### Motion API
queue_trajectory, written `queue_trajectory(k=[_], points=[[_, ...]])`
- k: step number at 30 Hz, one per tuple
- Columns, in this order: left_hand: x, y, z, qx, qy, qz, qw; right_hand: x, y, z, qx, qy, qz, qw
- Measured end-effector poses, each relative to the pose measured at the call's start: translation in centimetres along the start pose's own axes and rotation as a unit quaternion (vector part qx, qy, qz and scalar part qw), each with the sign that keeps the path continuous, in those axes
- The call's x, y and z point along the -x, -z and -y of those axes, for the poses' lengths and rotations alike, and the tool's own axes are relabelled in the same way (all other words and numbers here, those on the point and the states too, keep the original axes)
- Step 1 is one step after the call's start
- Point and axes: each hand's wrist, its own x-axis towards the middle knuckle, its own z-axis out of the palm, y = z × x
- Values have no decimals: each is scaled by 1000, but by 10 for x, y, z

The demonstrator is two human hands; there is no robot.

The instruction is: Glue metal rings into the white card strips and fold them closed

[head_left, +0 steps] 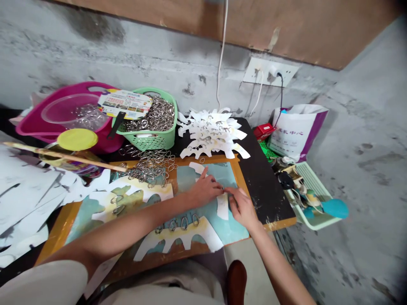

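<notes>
A white paper cut-out (223, 207) lies under both my hands on the blue-green sheet (186, 180). My left hand (206, 189) is closed over it, its thumb raised and its other fingers bent down at the paper. Just right of it, my right hand (242, 207) reaches in with the index finger stretched out and the thumb apart below; the index tip meets the left fingertips. What lies between those tips is mostly hidden. Nearer me rests an arched cut-out (184, 239) with several metal rings along its upper edge. Another cut-out (132, 195) with two rings lies left.
Loose metal rings (152, 165) are heaped behind my left forearm. A green basket (144, 142) of rings and a magenta basin (108, 137) stand at the back. Stacked cut-outs (213, 131) lie by the wall. A wooden stick (79, 159) crosses the left side; a pale green basket (324, 220) hangs right.
</notes>
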Motion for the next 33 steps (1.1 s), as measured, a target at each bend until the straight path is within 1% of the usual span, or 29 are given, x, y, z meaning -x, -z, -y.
queue_trajectory(k=[3,6,9,12,14,16,19,22,25,27,29,31,32,33], points=[[1,4,0,14,2,23,1000,2,-9,2,21,-26,6,999],[1,10,2,64,11,49,997,2,-10,3,73,-24,11,997],[-5,16,6,106,52,66,991,1,-7,6,109,-22,18,994],[-17,18,9,85,87,67,990,2,-7,8,109,-29,16,993],[-26,20,11,62,68,83,992,5,-9,8,102,-32,13,994],[-34,21,13,51,9,96,994,7,-11,7,90,-37,8,995],[-37,21,15,32,-77,70,994,8,-12,5,70,-49,-4,996],[-29,16,13,-25,-123,22,992,8,-11,7,77,-59,-1,995],[-13,16,11,-78,-163,-2,983,7,-9,11,111,-50,31,992],[-4,20,10,-80,-161,6,984,7,-8,13,124,-37,47,990],[0,27,10,-57,-121,18,991,8,-8,14,127,-31,53,990],[-3,33,12,-22,-80,22,996,8,-8,14,129,-29,56,990],[-7,33,13,-4,-75,25,997,8,-8,14,131,-28,58,989],[-11,32,14,12,-84,30,996,7,-7,14,133,-27,59,989]])
